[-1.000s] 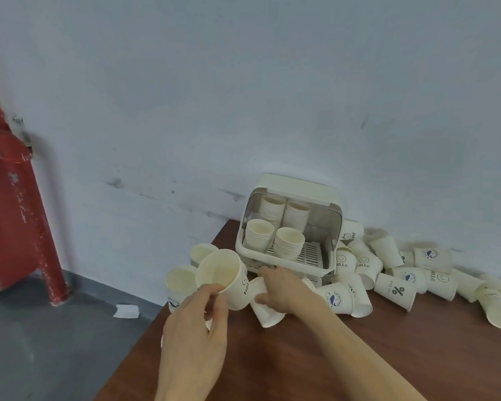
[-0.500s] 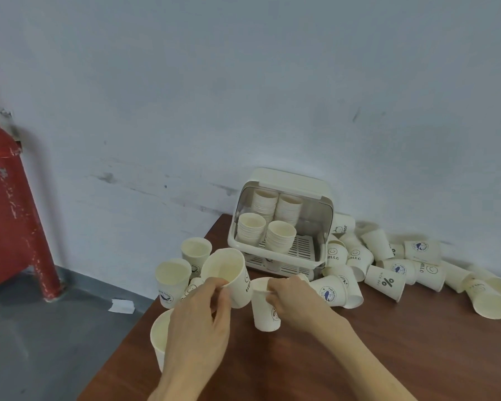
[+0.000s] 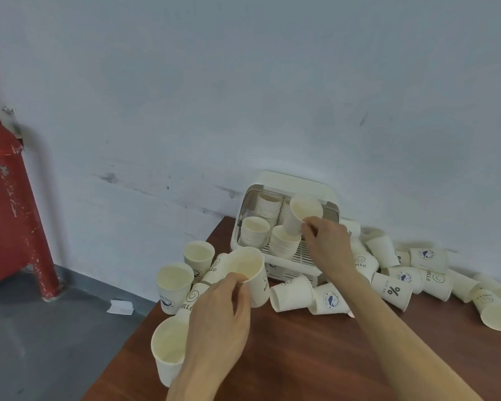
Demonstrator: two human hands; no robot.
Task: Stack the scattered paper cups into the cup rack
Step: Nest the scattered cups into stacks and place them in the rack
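Observation:
A white cup rack [image 3: 329, 191] with a raised lid stands against the wall and holds several stacks of paper cups [image 3: 254, 231]. My right hand [image 3: 329, 244] pinches a paper cup [image 3: 300, 217] by its rim, tilted, just above the front right stack [image 3: 282, 246] inside the rack. My left hand [image 3: 219, 322] holds another paper cup [image 3: 250, 273] marked HELLO by its rim, tilted, in front of the rack's left side. Loose cups lie on the brown table [image 3: 315, 357] to the left and right of the rack.
Upright cups [image 3: 174, 283] stand at the table's left edge, one [image 3: 168, 348] right beside my left wrist. Several toppled cups [image 3: 391, 290] lie along the wall to the right. A red pipe [image 3: 9, 204] rises from the grey floor at far left.
My right hand has lifted its cup from the table in front of the rack up over the front right stack. My left hand keeps holding its cup in about the same place.

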